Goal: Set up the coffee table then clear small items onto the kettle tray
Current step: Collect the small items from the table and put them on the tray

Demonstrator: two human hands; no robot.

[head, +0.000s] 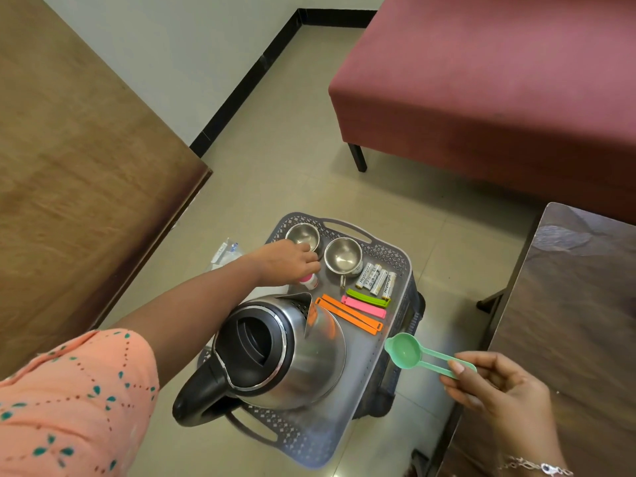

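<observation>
Nearest, the green spoon [407, 352] is pinched by its handle in the right hand [495, 383], its long axis running left and away, so the bowl is already held over the right rim of the kettle tray [358, 359]. Farther on, past the kettle [285, 352], a small pink-capped bottle [308, 282] is gripped from above by the left hand [285, 261], just short of the steel cups [342, 254].

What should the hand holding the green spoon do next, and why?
Probably lower the green spoon onto the bare tray floor beside the orange clips. The right hand pinches its handle just over the tray's edge, batteries and clips already lie there, and the left hand holds the pink bottle.
</observation>
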